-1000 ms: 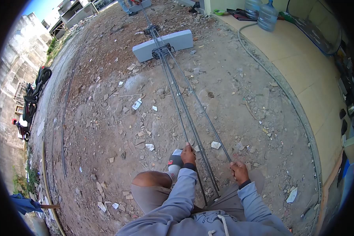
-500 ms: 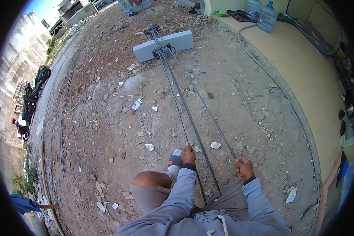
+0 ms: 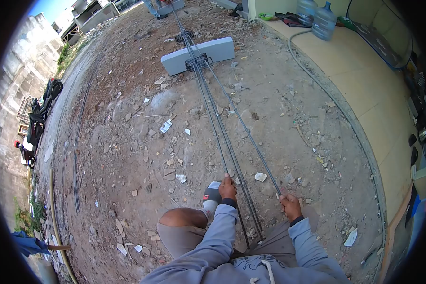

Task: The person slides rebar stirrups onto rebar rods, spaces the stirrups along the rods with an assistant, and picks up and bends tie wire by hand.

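My left hand [image 3: 228,188] is closed round the left steel rebar rod [image 3: 216,128], whose near end runs back toward my lap. My right hand [image 3: 291,207] grips the end of the right rebar rod [image 3: 253,138], which slants away from the others. Between my hands, middle rebar rods [image 3: 234,163] reach down to my legs. Farther off, the rods pass through a bunch of dark wire stirrups [image 3: 199,62] above a pale grey block [image 3: 175,63]. A second bunch of stirrups [image 3: 184,36] sits just beyond it.
Rubble and broken tile pieces [image 3: 165,126] litter the dirt. Another person's leg [image 3: 155,8] shows at the far end of the rods. At right, a tiled ledge [image 3: 359,90] holds water jugs [image 3: 324,21], with a hose [image 3: 312,78] along it. Motorbikes [image 3: 38,113] stand at left.
My right hand has shifted slightly left and down, bringing its rod inward. The middle rods now show as separate lines. My left hand has barely moved and keeps its grip.
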`<state>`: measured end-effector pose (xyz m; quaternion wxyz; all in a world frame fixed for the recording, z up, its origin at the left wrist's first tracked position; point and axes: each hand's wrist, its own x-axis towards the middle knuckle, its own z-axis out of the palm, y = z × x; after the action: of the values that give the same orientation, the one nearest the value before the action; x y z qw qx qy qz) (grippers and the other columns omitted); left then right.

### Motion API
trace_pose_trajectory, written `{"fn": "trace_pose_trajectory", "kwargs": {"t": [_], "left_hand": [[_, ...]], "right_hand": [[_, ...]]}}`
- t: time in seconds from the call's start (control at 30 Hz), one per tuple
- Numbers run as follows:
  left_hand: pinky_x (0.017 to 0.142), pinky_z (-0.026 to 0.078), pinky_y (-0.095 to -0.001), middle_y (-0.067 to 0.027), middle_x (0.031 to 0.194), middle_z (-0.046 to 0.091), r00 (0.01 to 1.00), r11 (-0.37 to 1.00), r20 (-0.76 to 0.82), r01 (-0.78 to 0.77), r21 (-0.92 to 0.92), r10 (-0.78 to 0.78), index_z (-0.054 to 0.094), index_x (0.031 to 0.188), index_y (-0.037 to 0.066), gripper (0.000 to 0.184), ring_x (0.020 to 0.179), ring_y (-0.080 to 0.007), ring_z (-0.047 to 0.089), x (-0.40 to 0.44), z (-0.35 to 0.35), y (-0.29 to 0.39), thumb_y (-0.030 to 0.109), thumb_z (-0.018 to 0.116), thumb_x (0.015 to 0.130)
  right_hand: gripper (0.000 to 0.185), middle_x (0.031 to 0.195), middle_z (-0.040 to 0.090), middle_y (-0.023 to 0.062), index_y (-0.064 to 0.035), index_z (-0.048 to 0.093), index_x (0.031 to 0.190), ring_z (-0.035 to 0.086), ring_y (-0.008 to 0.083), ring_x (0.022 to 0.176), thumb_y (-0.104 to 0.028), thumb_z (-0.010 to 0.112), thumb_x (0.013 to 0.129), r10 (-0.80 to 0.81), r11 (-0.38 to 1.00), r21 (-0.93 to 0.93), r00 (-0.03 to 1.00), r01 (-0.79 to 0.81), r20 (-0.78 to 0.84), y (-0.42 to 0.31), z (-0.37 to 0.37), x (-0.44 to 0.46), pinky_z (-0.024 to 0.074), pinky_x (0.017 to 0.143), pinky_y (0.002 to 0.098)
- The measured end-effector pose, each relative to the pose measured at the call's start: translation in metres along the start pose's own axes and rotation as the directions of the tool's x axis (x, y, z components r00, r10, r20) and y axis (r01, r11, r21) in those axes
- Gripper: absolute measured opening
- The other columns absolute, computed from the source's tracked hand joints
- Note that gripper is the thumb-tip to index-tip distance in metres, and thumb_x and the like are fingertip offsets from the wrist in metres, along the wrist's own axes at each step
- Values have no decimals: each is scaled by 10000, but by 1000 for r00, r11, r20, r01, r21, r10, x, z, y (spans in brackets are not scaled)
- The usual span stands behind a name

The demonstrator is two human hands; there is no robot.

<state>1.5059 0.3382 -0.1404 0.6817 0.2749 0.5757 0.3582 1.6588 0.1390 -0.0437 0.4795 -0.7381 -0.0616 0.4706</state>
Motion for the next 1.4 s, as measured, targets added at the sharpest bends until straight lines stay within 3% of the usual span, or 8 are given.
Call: {"fn": "trace_pose_trajectory", "kwargs": {"t": [0.5,0.6,0.8,0.9,1.1,1.2,1.3,1.4], "left_hand": [[328,265,-256,18,478,397,1000,1000,14,7,2,-7,475,631,106,420,353,-88,344,1,1,-4,426,487,902],[330,265,-256,19,477,392,1000,1000,4,15,-2,-15,470,624,108,422,353,-90,341,2,3,-4,424,486,903],[336,264,-259,13,474,392,1000,1000,7,-28,-3,28,466,611,105,426,353,-92,343,9,0,-14,416,495,901],[338,268,-264,10,471,395,1000,1000,0,-14,-8,14,467,605,99,433,354,-94,346,10,-3,-13,413,498,901],[341,274,-266,8,467,398,998,996,-34,-58,72,61,470,599,93,434,357,-96,359,9,-1,-18,407,504,898],[342,277,-269,6,465,400,997,996,-28,-67,66,69,474,601,89,431,358,-99,364,15,-1,-22,402,508,895],[344,278,-273,5,463,402,999,999,-24,-34,41,35,480,603,84,430,359,-100,365,15,-5,-21,398,508,894],[345,278,-273,5,462,402,1000,999,-17,-21,30,21,482,606,84,426,359,-99,363,14,-4,-19,395,506,896]], "right_hand": [[224,478,417,-25,-85,522,728,343,68,354,-253,539,875,21,989,144,993,-37,115,15,32,-12,241,324,239],[230,542,419,-50,-92,513,686,353,43,443,-226,544,870,54,990,125,993,-67,104,15,43,-18,246,400,221],[250,539,409,-48,-88,506,696,341,39,428,-250,520,886,38,987,150,990,-58,133,5,49,-29,238,383,218],[256,497,382,-39,-97,501,719,307,48,355,-283,502,895,53,981,173,980,-88,194,-7,49,-40,235,314,219],[295,497,372,-30,-83,500,728,309,50,363,-311,473,914,76,953,255,944,-163,320,-49,54,-76,242,320,207],[301,488,388,-35,-87,490,711,313,47,356,-316,490,907,98,946,267,949,-183,301,-55,43,-75,239,312,209],[306,491,399,-32,-92,495,695,331,48,359,-318,497,902,92,976,183,986,-117,140,-21,36,-43,246,313,205],[300,505,427,-9,-89,504,701,367,64,372,-315,502,898,134,983,106,979,-151,151,-2,39,-24,276,321,217]]}}
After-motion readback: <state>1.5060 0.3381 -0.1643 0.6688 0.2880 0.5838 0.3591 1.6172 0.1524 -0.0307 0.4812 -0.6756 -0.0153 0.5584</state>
